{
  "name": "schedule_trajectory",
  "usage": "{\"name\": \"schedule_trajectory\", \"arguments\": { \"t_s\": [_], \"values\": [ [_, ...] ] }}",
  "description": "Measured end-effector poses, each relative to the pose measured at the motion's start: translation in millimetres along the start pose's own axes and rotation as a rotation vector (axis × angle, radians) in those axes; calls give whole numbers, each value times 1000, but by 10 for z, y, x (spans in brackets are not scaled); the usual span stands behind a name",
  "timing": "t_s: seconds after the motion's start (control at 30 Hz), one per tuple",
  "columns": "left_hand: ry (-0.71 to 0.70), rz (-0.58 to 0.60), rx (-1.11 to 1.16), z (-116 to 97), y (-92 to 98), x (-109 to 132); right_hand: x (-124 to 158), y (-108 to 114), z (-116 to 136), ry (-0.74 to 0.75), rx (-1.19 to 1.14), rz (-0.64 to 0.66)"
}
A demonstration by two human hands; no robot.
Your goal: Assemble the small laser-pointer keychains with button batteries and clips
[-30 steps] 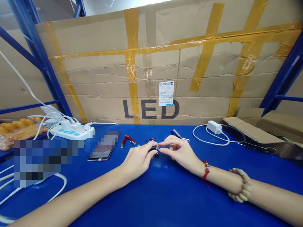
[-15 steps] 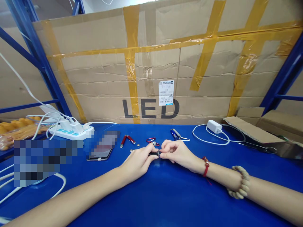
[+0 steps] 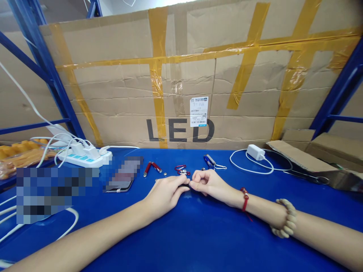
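Note:
My left hand (image 3: 166,192) is closed around a small black tube (image 3: 184,185), thumb below and fingers above, mostly hiding it. My right hand (image 3: 208,184) pinches at the tube's right end; whatever tiny part sits between these fingertips is covered. Just beyond the hands lies a red carabiner (image 3: 180,167), with small round silver pieces (image 3: 183,172) beside it. Two short red tubes with silver ends (image 3: 151,168) rest farther left, and a silver button-like disc (image 3: 165,174) is near them. Behind my right hand are a blue tube (image 3: 208,161) and a silver carabiner (image 3: 220,166).
A phone (image 3: 123,175) lies left on the blue table (image 3: 187,234), near a white power strip (image 3: 85,158) with cables. At right are a white charger (image 3: 255,152) with its cord, scissors-like handles (image 3: 321,180) and an open carton (image 3: 306,155). A large cardboard box (image 3: 127,94) stands behind.
My right fingertips have closed in against the tube's end, covering the silver part that showed there. My left hand has barely shifted.

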State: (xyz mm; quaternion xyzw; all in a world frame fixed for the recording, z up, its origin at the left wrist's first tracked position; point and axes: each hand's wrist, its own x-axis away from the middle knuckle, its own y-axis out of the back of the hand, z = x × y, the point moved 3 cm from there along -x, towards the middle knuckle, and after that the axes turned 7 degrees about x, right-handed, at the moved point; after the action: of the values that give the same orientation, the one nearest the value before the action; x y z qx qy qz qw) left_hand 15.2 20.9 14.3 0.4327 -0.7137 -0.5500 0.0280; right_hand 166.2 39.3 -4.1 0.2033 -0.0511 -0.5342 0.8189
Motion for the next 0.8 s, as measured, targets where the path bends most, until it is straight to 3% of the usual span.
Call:
{"name": "schedule_trajectory", "arguments": {
  "t_s": [0.2, 0.4, 0.57, 0.8],
  "values": [
    [13, -10, 48, 8, 4, -11, -7, 18, -5, -2, 9, 5],
    [97, -94, 142, 78, 8, -67, 8, 19, 56, 6, 61, -90],
    [107, -98, 131, 83, 15, -80, 21, 58, 107, 113, 128, -217],
    [146, -64, 86, 58, 26, -70, 10, 85, 75, 207, 150, -277]
  ]
}}
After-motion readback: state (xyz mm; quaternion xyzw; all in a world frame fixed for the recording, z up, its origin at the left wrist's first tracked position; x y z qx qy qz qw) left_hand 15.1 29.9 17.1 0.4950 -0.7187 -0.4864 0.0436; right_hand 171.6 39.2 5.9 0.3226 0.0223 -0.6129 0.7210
